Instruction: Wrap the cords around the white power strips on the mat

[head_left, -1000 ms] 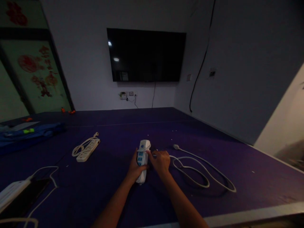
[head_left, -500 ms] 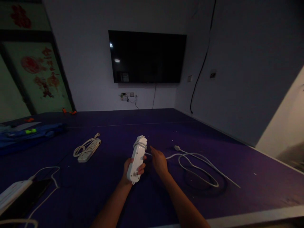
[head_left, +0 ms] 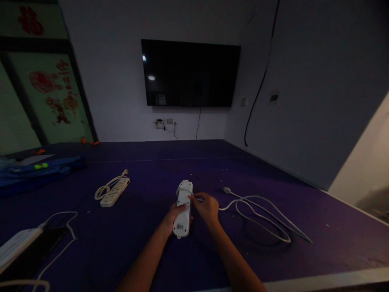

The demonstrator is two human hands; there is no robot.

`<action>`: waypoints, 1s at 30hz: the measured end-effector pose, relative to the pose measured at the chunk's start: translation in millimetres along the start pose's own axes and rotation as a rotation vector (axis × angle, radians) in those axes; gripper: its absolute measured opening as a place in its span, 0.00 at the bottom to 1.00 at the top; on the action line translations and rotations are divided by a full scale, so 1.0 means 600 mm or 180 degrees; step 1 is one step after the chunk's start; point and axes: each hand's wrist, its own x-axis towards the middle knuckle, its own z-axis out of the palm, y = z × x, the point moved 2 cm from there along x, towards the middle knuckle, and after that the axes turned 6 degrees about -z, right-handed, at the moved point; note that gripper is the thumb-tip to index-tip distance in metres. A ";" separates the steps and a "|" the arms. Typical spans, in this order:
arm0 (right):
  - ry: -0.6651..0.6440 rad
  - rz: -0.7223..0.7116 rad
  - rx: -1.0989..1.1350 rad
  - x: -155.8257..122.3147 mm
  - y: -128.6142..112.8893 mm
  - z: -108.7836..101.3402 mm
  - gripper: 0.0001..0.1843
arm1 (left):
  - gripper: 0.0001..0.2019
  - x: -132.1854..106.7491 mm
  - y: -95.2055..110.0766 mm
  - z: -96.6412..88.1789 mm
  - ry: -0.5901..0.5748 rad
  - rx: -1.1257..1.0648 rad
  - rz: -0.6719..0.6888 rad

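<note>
A white power strip [head_left: 182, 219] is gripped in my left hand [head_left: 172, 219], its screwed underside with a label facing up. Its white cord [head_left: 184, 189] is wound around the far end. My right hand [head_left: 207, 207] is closed on the cord at the strip's right edge, thumb and fingers pinched together. From there the rest of the cord [head_left: 258, 215] trails right across the purple tabletop in loose loops, with a plug [head_left: 227, 190] lying at its far side.
Left of my hands lies another power strip [head_left: 117, 191] with its cord bundled on top. A white strip [head_left: 20, 245] beside a dark flat object [head_left: 45, 247] is at the near left. Blue cloth [head_left: 48, 168] lies farther back. A television [head_left: 190, 73] hangs on the wall.
My right hand has closed on the cord and come against the strip's edge. The strip has shifted slightly right and nearer, and my left thumb now lies over its underside.
</note>
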 end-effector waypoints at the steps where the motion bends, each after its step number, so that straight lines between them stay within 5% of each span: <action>1: 0.0100 0.0002 -0.0148 -0.001 0.000 -0.002 0.24 | 0.39 0.001 0.001 0.003 0.0213 0.0123 0.0269; 6: 0.0472 -0.0241 -0.0415 -0.007 -0.004 -0.002 0.27 | 0.65 -0.002 -0.001 0.016 0.0808 0.0637 0.1322; 10: 0.0736 -0.0344 -0.0237 -0.004 0.002 -0.003 0.29 | 0.56 -0.013 0.003 0.021 0.0838 0.0307 0.1314; 15: 0.0799 -0.0029 -0.0205 0.013 0.032 -0.004 0.27 | 0.32 -0.036 0.026 0.029 -0.0304 -0.1007 0.0582; 20: 0.0187 -0.0424 -0.0135 0.020 0.043 0.013 0.20 | 0.18 -0.048 0.036 0.028 -0.1059 -0.1754 0.0447; 26: -0.0459 -0.1166 0.0387 0.001 0.002 0.029 0.19 | 0.23 -0.041 0.027 0.037 -0.1413 -0.1272 0.0414; 30: -0.0656 -0.0982 0.0388 -0.001 -0.005 0.021 0.21 | 0.29 -0.034 0.030 0.034 -0.1275 -0.0889 0.0434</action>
